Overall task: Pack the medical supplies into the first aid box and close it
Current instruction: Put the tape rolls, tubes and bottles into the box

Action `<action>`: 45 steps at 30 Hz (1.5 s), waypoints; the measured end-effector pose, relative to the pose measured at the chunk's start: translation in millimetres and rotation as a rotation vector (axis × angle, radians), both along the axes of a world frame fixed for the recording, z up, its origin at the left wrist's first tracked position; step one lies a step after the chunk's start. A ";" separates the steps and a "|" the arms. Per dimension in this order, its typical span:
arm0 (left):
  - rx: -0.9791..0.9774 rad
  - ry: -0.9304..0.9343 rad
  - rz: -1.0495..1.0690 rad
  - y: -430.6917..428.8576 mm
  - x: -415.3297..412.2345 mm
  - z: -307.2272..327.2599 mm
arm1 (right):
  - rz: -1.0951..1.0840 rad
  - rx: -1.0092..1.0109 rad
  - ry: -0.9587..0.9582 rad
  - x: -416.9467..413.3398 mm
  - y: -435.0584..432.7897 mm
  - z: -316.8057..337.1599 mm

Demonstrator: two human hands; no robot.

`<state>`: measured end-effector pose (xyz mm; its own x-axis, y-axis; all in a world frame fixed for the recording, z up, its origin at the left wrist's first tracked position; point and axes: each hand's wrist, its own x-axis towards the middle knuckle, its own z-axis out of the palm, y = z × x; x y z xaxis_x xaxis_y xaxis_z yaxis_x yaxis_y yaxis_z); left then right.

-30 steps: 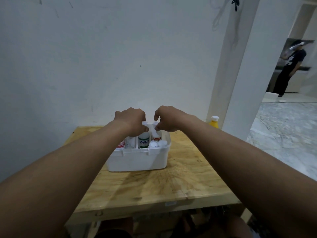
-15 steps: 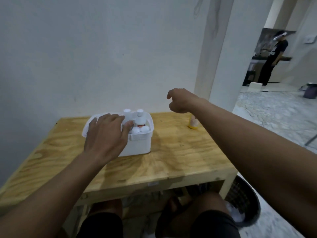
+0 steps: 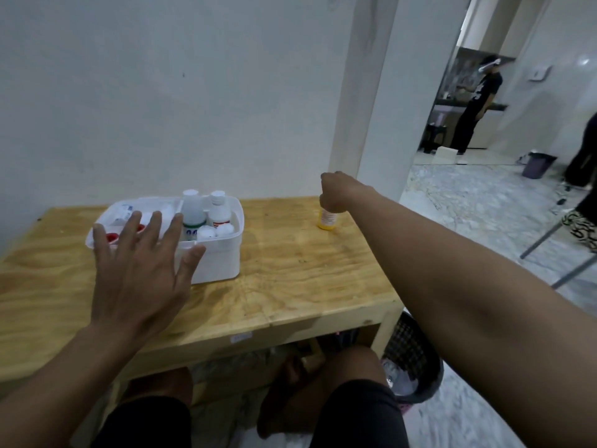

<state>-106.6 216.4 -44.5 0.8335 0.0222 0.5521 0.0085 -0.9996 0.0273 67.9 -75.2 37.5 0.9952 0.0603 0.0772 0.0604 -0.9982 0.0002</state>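
A white first aid box point(image 3: 223, 257) stands open on the wooden table point(image 3: 307, 270), holding two white-capped bottles point(image 3: 206, 208), small white pots and red-lidded items. My left hand point(image 3: 139, 273) hovers in front of the box with fingers spread, holding nothing. A small yellow bottle point(image 3: 327, 219) stands on the table to the right of the box. My right hand point(image 3: 334, 192) is closed around the top of this yellow bottle, which still rests on the table.
A white wall rises behind the table, with a pillar point(image 3: 368, 92) at its right end. A dark wastebasket point(image 3: 416, 363) sits on the floor by the right table leg. A person point(image 3: 478, 105) stands far back right.
Both hands left the middle of the box. My left hand drew back with fingers spread. My right hand reached right and closed on the yellow bottle.
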 end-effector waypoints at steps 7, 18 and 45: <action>0.006 -0.005 0.006 -0.4 0.8 -1.8 | 0.040 0.006 -0.050 -3.5 -2.4 6.7; -0.015 0.052 0.008 -1.1 -3.0 3.0 | 0.224 0.059 -0.121 -45.0 32.0 59.0; -0.038 -0.028 0.033 3.7 -4.2 -7.8 | 0.519 0.133 -0.035 -94.3 165.0 77.7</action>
<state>-110.8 220.1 -52.3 0.8164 0.0704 0.5731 0.0397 -0.9970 0.0659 -26.4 89.8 115.2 0.8338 0.5311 0.1504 0.5483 -0.8285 -0.1138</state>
